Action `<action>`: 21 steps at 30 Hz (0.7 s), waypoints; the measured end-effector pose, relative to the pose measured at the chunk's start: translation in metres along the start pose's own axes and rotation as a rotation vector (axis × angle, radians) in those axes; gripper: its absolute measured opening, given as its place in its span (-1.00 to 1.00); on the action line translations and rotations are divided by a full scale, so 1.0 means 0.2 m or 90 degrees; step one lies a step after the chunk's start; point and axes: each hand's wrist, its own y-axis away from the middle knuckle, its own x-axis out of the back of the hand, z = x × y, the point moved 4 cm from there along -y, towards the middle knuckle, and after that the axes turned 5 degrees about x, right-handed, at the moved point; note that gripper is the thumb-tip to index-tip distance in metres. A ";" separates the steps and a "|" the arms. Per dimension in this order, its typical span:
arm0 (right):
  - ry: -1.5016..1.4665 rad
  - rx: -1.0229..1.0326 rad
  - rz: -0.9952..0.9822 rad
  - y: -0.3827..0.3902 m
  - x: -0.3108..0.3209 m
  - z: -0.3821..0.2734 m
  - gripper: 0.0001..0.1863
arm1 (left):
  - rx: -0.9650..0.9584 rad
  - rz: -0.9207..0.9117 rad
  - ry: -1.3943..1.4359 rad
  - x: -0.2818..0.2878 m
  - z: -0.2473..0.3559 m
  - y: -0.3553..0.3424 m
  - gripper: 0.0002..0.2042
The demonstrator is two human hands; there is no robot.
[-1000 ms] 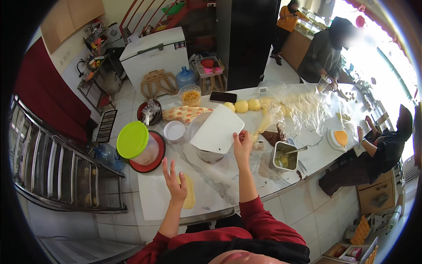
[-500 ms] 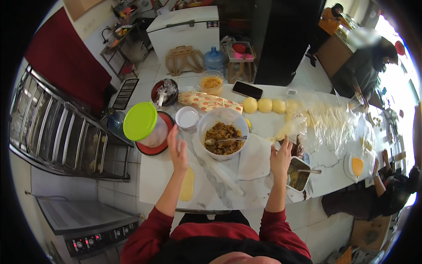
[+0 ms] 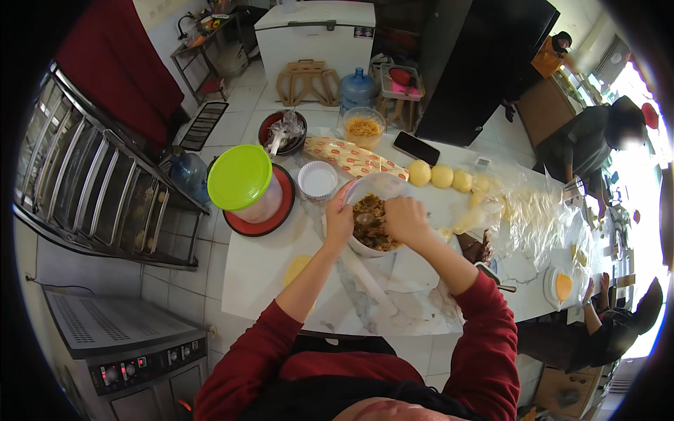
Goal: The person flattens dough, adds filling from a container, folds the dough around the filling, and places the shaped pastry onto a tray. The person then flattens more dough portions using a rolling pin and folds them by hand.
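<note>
A translucent white bowl (image 3: 379, 185) of brown chopped filling (image 3: 378, 240) stands on the table in front of me. My left hand (image 3: 340, 220) is closed on its left rim. Over its right side, my right hand (image 3: 406, 220) is curled into a grip on a metal spoon (image 3: 366, 219), whose head sits in the filling; the fingers hide most of the handle. A flat oval of pale dough (image 3: 296, 268) lies partly behind my left forearm, with a long white rolling pin (image 3: 365, 275) beside it.
A lime-lidded tub (image 3: 240, 179), paper baking cups (image 3: 318, 180) and patterned wrapping (image 3: 354, 157) surround the bowl. Dough balls (image 3: 441, 176) run rightward under plastic sheeting (image 3: 537, 207). A phone (image 3: 416, 147) lies behind them. Other people work at the right.
Both hands came inward from either side of the bowl. The left took hold of its rim; the right closed on the spoon. The view has shifted slightly.
</note>
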 end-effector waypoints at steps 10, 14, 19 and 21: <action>0.251 -0.022 -0.012 -0.13 0.02 -0.08 -0.90 | 0.058 -0.054 0.162 -0.04 -0.01 0.01 -0.36; 0.258 -0.037 -0.064 -0.10 0.02 -0.11 -0.88 | 0.025 -0.066 0.118 0.00 -0.02 0.05 -0.36; 0.170 -0.111 -0.093 -0.09 0.16 -0.11 -0.83 | -0.002 -0.039 0.111 0.01 -0.01 0.04 -0.35; 0.202 -0.075 -0.085 -0.15 0.09 -0.14 -0.85 | 0.017 -0.033 0.102 0.00 -0.02 0.04 -0.38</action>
